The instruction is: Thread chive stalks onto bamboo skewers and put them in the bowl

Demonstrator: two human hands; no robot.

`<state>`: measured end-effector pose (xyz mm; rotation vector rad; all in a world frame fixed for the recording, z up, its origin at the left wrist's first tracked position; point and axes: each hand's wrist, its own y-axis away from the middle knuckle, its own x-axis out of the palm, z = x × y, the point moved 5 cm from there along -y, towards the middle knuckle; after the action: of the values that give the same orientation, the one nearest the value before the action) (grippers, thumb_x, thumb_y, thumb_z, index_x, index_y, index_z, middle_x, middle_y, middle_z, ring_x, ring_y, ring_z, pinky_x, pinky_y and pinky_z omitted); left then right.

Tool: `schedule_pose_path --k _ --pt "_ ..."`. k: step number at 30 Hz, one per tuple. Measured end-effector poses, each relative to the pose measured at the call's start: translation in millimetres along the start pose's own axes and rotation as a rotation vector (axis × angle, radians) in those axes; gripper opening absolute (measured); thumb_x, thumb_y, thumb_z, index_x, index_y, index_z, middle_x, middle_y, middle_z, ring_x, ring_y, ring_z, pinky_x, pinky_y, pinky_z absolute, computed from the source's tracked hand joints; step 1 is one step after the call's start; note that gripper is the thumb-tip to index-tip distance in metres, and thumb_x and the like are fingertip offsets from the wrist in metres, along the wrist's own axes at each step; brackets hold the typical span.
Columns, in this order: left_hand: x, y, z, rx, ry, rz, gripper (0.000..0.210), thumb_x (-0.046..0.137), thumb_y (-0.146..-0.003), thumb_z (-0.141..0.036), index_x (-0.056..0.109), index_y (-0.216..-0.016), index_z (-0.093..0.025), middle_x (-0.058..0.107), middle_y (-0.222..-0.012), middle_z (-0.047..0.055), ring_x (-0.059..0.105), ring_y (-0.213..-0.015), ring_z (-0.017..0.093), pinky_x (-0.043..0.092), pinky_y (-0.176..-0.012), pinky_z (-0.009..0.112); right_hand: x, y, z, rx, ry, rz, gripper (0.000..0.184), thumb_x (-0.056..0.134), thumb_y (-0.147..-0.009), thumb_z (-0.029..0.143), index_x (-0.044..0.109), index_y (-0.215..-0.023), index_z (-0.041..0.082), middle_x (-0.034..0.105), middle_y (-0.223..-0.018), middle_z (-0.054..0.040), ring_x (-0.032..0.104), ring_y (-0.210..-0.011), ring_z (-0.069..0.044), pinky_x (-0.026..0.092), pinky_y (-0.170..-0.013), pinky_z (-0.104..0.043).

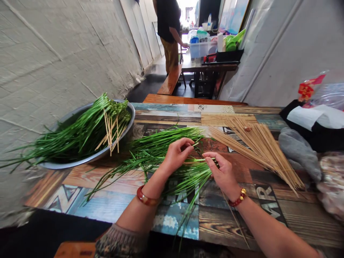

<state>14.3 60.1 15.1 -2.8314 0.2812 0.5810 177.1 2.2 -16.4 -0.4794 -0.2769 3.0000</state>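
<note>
Fanning leftward from the right grip [224, 174] pinching them, green stalks [197, 172] pass beneath the stalk-pinching left grip [175, 154].

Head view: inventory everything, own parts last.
Patterned table: one, multicoloured, foreground.
Round metal basin: one, silver, table left.
Long thin stalks: many, green, basin, table centre.
Thin wooden sticks: many, tan, basin, table right.
Crumpled plastic bag: one, grey, table right.
Wooden benches: at least two, brown, background.
Rectangular plastic tub: one, translucent, back table.
Standing person: one, black top, background.
Mixed clutter: uncounted, multicoloured, right edge, back.
Round bracelets: two, reddish, wrists.
Left hand, right hand: two, bare, at stalks.
</note>
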Motion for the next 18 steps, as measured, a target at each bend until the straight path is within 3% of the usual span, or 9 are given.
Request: schedule_pose_path --k 9,18 --pt "12.8 2.7 -2.7 0.029 0.011 0.116 0.015 0.057 -0.076 -0.014 0.069 -0.086 -0.014 0.069 -0.082 0.005 0.061 -0.076 0.014 0.047 -0.072 0.025 -1.1 -0.6 1.4 -0.016 0.034 0.052 0.023 0.054 -0.085 0.034 0.066 -0.100 0.021 0.071 -0.097 -0.0051 0.064 -0.086 -0.019 0.050 -0.080 -0.033" --pt "17.1 5.8 -3.7 -0.048 0.138 0.125 0.018 0.065 -0.073 -0.021 0.068 -0.088 -0.011 0.065 -0.069 0.002 0.054 -0.060 0.009 0.042 -0.057 0.019 -0.4 1.3 0.3 0.021 0.032 0.069 0.025 0.052 -0.087 0.035 0.066 -0.103 0.021 0.071 -0.097 -0.0050 0.065 -0.089 -0.020 0.053 -0.073 -0.031"
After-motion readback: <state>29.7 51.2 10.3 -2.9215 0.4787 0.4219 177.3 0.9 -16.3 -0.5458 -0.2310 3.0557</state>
